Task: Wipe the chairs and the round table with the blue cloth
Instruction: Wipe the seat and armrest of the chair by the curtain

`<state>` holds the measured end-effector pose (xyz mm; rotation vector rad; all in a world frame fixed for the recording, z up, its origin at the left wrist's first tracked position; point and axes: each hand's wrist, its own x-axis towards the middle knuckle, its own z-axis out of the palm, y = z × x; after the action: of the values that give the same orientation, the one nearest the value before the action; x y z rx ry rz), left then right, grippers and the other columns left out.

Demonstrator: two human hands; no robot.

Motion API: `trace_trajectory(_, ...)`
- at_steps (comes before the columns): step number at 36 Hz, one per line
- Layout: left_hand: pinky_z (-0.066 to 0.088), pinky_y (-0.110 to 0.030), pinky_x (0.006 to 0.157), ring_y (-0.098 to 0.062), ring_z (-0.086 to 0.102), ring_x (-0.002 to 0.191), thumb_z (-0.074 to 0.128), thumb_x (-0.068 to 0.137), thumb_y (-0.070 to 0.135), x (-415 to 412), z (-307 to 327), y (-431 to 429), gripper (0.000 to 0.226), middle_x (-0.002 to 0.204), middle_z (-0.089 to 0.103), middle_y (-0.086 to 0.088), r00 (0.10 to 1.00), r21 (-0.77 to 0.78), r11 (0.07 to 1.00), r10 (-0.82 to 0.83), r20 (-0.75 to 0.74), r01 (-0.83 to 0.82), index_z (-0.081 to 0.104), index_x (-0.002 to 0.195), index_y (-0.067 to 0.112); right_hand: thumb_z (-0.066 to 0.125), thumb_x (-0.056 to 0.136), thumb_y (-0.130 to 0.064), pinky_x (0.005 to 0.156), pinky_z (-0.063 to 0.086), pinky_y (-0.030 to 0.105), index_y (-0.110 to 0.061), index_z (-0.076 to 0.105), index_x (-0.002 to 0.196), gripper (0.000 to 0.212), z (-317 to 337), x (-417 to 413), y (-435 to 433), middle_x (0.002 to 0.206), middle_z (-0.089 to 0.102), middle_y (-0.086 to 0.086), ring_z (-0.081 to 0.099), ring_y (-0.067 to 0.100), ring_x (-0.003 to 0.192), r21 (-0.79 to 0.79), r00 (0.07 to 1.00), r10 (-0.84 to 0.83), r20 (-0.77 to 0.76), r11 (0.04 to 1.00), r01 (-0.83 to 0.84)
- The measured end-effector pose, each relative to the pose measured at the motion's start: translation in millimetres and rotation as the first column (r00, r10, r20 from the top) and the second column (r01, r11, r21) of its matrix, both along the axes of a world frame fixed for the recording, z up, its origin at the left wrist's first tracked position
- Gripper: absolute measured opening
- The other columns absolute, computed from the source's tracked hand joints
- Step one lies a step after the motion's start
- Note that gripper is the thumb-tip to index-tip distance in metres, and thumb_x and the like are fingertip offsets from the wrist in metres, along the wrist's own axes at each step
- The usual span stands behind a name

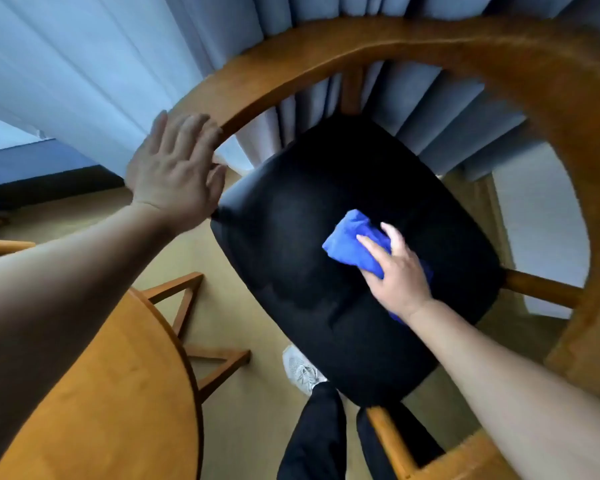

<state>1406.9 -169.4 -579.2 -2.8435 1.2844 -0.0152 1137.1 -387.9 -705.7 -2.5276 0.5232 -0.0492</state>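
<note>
A chair with a curved wooden back rail [378, 32] and a black padded seat [291, 258] fills the middle of the head view. My right hand [397, 268] presses the folded blue cloth [350, 242] flat onto the seat, right of its centre. My left hand [174, 168] rests with spread fingers against the left end of the wooden rail, holding nothing. The round wooden table [111, 393] shows at the lower left.
Pale curtains [84, 64] hang behind the chair. The table's crossed wooden legs [191, 306] stand on beige carpet between table and chair. My dark trouser legs and a white shoe [300, 370] are below the seat's front edge.
</note>
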Motion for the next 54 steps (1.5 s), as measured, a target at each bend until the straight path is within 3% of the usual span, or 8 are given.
trace_trajectory(8, 0.046, -0.044, 0.088, -0.038, 0.057, 0.108, 0.047, 0.085, 0.014, -42, 1, -33, 0.036, 0.119, 0.059, -0.018, 0.919, -0.027, 0.941, -0.334, -0.209, 0.336, 0.057, 0.117, 0.002, 0.06, 0.089, -0.027, 0.096, 0.042, 0.05, -0.013, 0.054, 0.136, 0.049, 2, 17, -125, 0.138, 0.05, 0.017, 0.051, 0.046, 0.113, -0.111, 0.966, -0.2, -0.162, 0.977, 0.184)
trace_trajectory(12, 0.05, -0.043, 0.086, -0.036, 0.061, 0.098, 0.046, 0.079, 0.014, -51, -10, -58, 0.039, 0.112, 0.063, -0.016, 0.811, 0.008, 0.859, -0.48, -0.335, 0.512, 0.059, 0.114, 0.005, 0.04, 0.082, -0.047, 0.09, 0.046, 0.053, -0.018, 0.054, 0.134, 0.062, -17, 19, -148, 0.136, 0.053, 0.011, 0.053, 0.047, 0.105, -0.179, 0.963, -0.183, -0.199, 0.973, 0.147)
trace_trajectory(16, 0.048, -0.041, 0.089, -0.034, 0.06, 0.101, 0.047, 0.081, 0.013, -63, -44, -66, 0.039, 0.113, 0.063, -0.012, 0.797, -0.033, 0.888, -0.426, -0.428, 0.458, 0.06, 0.117, 0.008, 0.055, 0.09, -0.033, 0.094, 0.041, 0.051, -0.023, 0.049, 0.139, 0.05, -36, 27, -141, 0.142, 0.047, 0.011, 0.049, 0.046, 0.112, -0.223, 0.926, -0.274, -0.258, 0.95, 0.219)
trace_trajectory(25, 0.044, -0.035, 0.095, -0.025, 0.054, 0.114, 0.053, 0.086, 0.011, -57, -85, -47, 0.039, 0.124, 0.058, -0.004, 0.748, -0.016, 0.897, -0.379, -0.545, 0.443, 0.056, 0.125, 0.014, 0.073, 0.071, -0.016, 0.079, 0.045, 0.05, -0.017, 0.061, 0.125, 0.056, -42, 0, -30, 0.132, 0.056, 0.013, 0.056, 0.042, 0.093, -0.3, 0.923, -0.371, -0.098, 0.896, 0.329)
trace_trajectory(28, 0.043, -0.032, 0.093, -0.025, 0.054, 0.112, 0.053, 0.085, 0.01, -53, -85, -54, 0.04, 0.123, 0.058, -0.004, 0.739, -0.024, 0.887, -0.399, -0.543, 0.461, 0.056, 0.125, 0.015, 0.06, 0.073, -0.018, 0.083, 0.046, 0.049, -0.018, 0.062, 0.123, 0.051, -43, -21, 31, 0.13, 0.057, 0.012, 0.057, 0.039, 0.095, -0.314, 0.94, -0.334, -0.076, 0.902, 0.295)
trace_trajectory(36, 0.044, -0.033, 0.087, -0.027, 0.055, 0.109, 0.051, 0.084, 0.006, -47, -82, -73, 0.041, 0.121, 0.058, -0.003, 0.719, -0.033, 0.882, -0.404, -0.565, 0.47, 0.057, 0.123, 0.014, 0.081, 0.056, -0.025, 0.094, 0.045, 0.051, -0.031, 0.049, 0.127, 0.078, -36, -72, 176, 0.133, 0.057, 0.003, 0.051, 0.033, 0.108, -0.134, 0.951, -0.146, -0.274, 0.985, 0.113)
trace_trajectory(46, 0.039, -0.03, 0.091, -0.025, 0.053, 0.114, 0.052, 0.085, 0.004, -55, -84, -99, 0.042, 0.126, 0.057, -0.004, 0.699, -0.077, 0.869, -0.444, -0.561, 0.489, 0.057, 0.125, 0.014, 0.046, 0.078, -0.03, 0.086, 0.051, 0.049, -0.018, 0.061, 0.126, 0.051, -7, -39, 37, 0.129, 0.059, 0.012, 0.059, 0.04, 0.097, -0.136, 0.89, -0.456, 0.001, 0.881, 0.452)
trace_trajectory(54, 0.042, -0.032, 0.09, -0.027, 0.056, 0.11, 0.053, 0.084, 0.003, -62, -99, -108, 0.04, 0.122, 0.059, -0.003, 0.662, -0.135, 0.841, -0.503, -0.555, 0.525, 0.058, 0.122, 0.013, 0.057, 0.089, -0.028, 0.093, 0.042, 0.052, -0.022, 0.044, 0.141, 0.054, -25, -19, -117, 0.141, 0.045, 0.012, 0.047, 0.045, 0.114, -0.298, 0.753, -0.617, -0.231, 0.781, 0.549)
